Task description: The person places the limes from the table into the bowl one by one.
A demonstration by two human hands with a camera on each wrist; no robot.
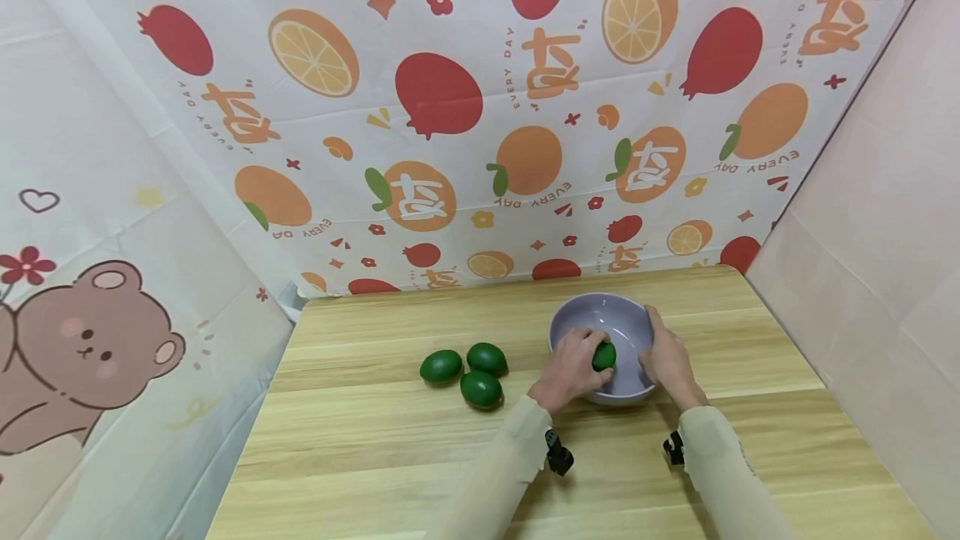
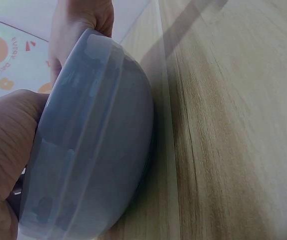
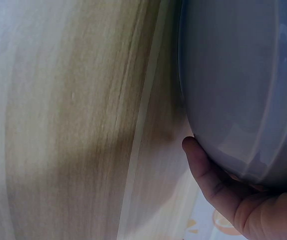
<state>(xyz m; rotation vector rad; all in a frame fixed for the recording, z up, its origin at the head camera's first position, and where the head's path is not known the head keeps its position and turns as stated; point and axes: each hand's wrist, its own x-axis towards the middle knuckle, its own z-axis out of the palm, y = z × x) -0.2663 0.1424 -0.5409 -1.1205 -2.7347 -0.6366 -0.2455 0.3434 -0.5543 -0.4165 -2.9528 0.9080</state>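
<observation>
A greyish-purple bowl stands on the table, its glossy outer wall filling much of the left wrist view. My left hand reaches over the near left rim and holds a dark green, egg-shaped fruit inside the bowl, thumb and fingers on either side of it. At the bowl's right side, my right hand grips the rim. In the right wrist view its fingers lie against the outside wall. The fruit is hidden in both wrist views.
Left of the bowl, three more dark green fruits lie close together on the wooden table. A fruit-print cloth hangs behind the table's far edge. Pale cloth walls stand at both sides, the left one printed with a bear.
</observation>
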